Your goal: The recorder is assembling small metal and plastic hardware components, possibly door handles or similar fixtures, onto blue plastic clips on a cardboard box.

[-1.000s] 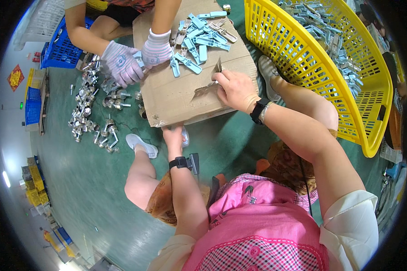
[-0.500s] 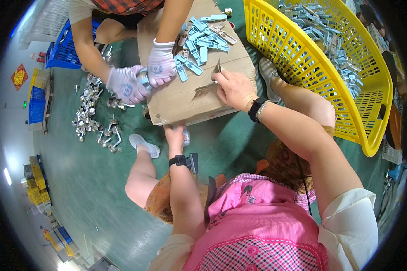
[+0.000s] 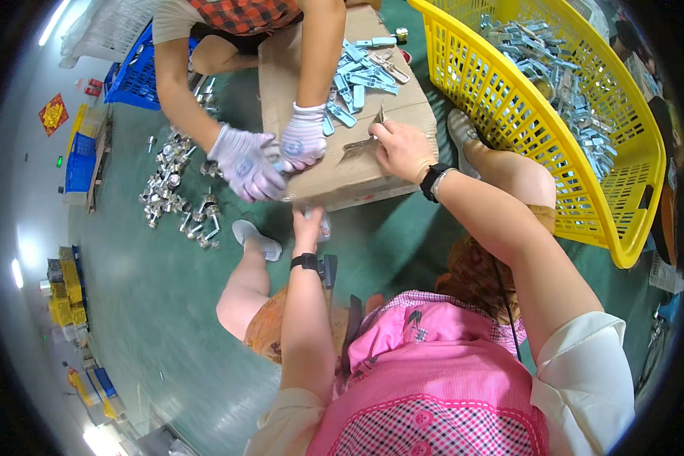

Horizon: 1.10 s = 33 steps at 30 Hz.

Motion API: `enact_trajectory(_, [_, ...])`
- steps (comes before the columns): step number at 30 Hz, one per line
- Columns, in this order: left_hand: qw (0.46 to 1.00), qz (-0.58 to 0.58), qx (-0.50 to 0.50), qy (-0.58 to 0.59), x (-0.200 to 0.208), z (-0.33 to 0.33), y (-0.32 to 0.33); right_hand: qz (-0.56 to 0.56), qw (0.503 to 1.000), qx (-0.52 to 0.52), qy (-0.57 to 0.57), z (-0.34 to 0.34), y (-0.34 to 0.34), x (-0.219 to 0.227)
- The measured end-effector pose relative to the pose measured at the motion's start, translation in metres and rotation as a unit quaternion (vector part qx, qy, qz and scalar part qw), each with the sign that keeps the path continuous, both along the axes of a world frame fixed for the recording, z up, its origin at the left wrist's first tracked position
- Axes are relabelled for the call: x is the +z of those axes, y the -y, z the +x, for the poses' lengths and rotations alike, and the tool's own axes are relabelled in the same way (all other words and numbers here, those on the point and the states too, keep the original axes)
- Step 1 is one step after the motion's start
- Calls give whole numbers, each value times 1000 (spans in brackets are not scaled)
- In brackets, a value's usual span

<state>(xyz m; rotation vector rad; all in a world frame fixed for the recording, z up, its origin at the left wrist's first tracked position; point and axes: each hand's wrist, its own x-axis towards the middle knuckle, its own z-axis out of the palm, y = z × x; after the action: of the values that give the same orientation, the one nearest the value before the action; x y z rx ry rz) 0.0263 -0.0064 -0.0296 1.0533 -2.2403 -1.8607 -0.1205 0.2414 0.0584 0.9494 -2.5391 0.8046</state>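
A cardboard box point(image 3: 403, 144) lies in front of me. On its top, my right hand point(image 3: 404, 150) is closed, thumb and fingers pinching a raised cardboard flap point(image 3: 379, 115) beside a cut in the board. Low at the near left corner, my left hand point(image 3: 308, 225) is closed on the box's lower edge, its fingertips partly hidden. Light blue clips point(image 3: 361, 74) lie heaped on the far part of the top. A co-worker's gloved hands point(image 3: 270, 156) work together at the left corner, mostly hiding a small light blue piece.
A yellow basket point(image 3: 539, 125) full of blue-grey clips stands at the right. Shiny metal fittings point(image 3: 167, 178) lie scattered on the green floor point(image 3: 159, 304) at the left. Behind the co-worker is a blue crate point(image 3: 134, 80). Stacked yellow and blue bins line the far left.
The whole scene has shifted a little to the right in view. The co-worker's gloved hands have moved down toward the box's near left corner. My hands keep their places on the box.
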Motion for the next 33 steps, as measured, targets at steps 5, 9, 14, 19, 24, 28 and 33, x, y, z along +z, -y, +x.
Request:
enact_trajectory(5, [999, 16, -9, 36, 18, 38, -12, 3, 1000, -2, 6, 1, -3, -2])
enact_trajectory(9, [1000, 29, 12, 1, 81, 66, -31, 18, 1000, -4, 18, 0, -4, -2])
enact_trajectory(14, [973, -112, -102, -176, 198, 87, -47, 20, 1000, -2, 8, 0, -1, 2])
enact_trajectory(19, [944, 18, -125, -306, 261, 116, -46, 21, 997, -60, -50, -17, -16, -6])
enact_trajectory(24, [991, 60, -13, -117, 171, 119, -29, -15, 995, -78, -53, -22, -16, -4])
enact_trajectory(28, [984, 160, 62, -46, 83, 122, -17, -20, 996, -76, -47, -19, -13, 1])
enact_trajectory(33, [994, 97, 42, -31, 62, 77, -19, 1, 996, -83, -14, -22, -14, -2])
